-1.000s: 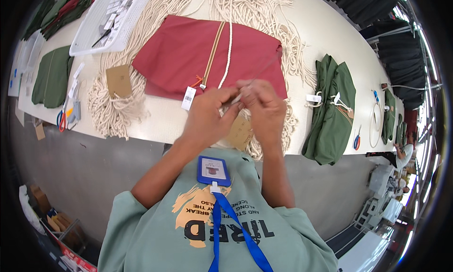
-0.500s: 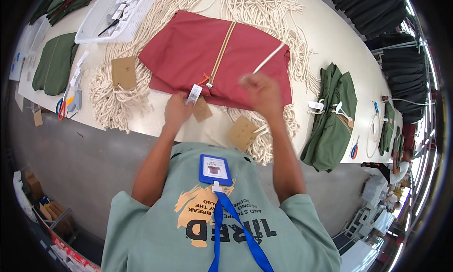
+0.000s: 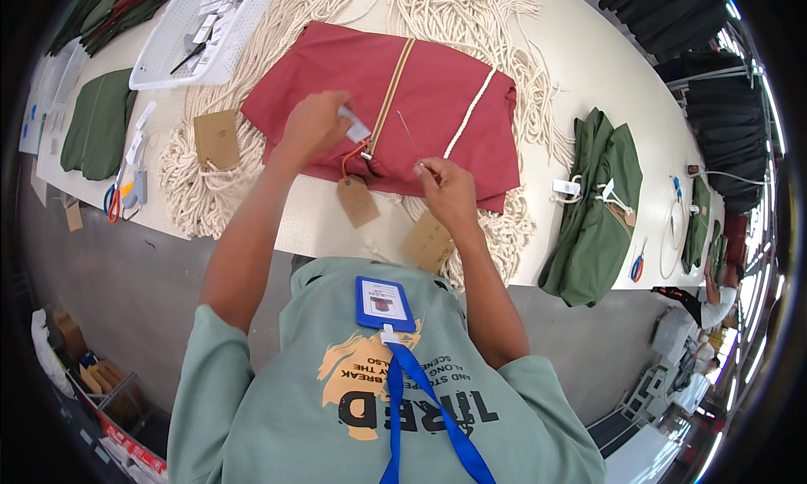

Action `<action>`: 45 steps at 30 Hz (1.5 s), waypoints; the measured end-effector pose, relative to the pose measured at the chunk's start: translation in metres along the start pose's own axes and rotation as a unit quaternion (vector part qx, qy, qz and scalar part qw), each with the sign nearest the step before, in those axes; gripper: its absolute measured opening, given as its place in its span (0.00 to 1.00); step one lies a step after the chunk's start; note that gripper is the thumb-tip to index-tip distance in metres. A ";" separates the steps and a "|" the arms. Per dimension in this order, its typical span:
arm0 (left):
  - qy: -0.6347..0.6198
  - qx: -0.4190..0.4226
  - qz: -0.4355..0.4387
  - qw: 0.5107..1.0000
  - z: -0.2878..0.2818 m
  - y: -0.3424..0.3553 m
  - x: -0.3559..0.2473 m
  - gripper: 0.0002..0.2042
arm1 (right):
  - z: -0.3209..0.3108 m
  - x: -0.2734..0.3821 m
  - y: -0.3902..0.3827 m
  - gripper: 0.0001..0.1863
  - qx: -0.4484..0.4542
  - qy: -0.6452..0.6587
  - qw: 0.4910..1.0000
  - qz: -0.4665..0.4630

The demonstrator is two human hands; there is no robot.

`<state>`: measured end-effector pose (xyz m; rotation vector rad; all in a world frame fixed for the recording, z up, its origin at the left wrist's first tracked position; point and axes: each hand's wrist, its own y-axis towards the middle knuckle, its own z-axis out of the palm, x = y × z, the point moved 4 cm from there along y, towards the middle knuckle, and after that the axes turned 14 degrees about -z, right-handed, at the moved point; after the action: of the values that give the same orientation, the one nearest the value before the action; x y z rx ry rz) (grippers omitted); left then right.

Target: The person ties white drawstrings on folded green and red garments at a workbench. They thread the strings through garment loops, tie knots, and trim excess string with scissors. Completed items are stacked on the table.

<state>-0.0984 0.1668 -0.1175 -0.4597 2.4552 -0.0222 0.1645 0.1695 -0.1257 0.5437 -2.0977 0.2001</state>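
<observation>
A folded dark red fabric item (image 3: pixel 294 72) lies on the table, a tan-edged zipper (image 3: pixel 392 89) running across it. My left hand (image 3: pixel 315 124) is above its left part, fingers closed on a small white tag (image 3: pixel 356 127) just left of the zipper. Right of the zipper's near end, my right hand (image 3: pixel 451 190) pinches a thin, pale strand (image 3: pixel 406 131) that points up and away. A white cord (image 3: pixel 472 110) lies across the fabric and reaches down to this hand. By the zipper's end an orange string (image 3: pixel 353 156) shows, with a brown card tag (image 3: pixel 358 202) below it.
Bundles of cream rope (image 3: pixel 202 190) lie under and around the red item, with another brown card tag (image 3: pixel 217 139). A white basket (image 3: pixel 151 72) of tags stands far left, scissors (image 3: pixel 113 202) nearer. Green folded items (image 3: pixel 588 215) lie right and left (image 3: pixel 97 123).
My left hand has risen away from the near edge with the white tag. My right hand has come nearer and left; the white cord now lies along the fabric. The brown tag has shifted.
</observation>
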 end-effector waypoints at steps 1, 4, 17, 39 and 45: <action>0.000 0.007 0.012 1.000 0.001 0.012 -0.008 0.10 | 0.003 0.001 0.001 0.10 -0.005 0.003 1.000 -0.008; -0.024 -0.058 0.029 0.998 0.011 0.018 -0.015 0.15 | 0.011 0.006 0.003 0.11 -0.004 -0.015 0.999 -0.032; -0.077 -0.121 -0.222 0.964 0.086 -0.107 0.034 0.11 | 0.031 0.003 0.000 0.11 0.056 -0.025 0.998 -0.024; -0.597 0.028 -0.316 0.737 0.052 -0.070 0.061 0.18 | 0.053 -0.012 0.002 0.09 0.000 0.039 0.988 -0.149; -0.481 0.089 -0.321 0.811 0.098 -0.128 0.061 0.10 | 0.028 0.018 0.036 0.11 -0.042 0.151 0.987 -0.032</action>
<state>-0.0444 0.0354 -0.2159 -0.9225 1.2103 -0.2388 0.1188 0.1865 -0.1241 0.4961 -1.7832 0.1458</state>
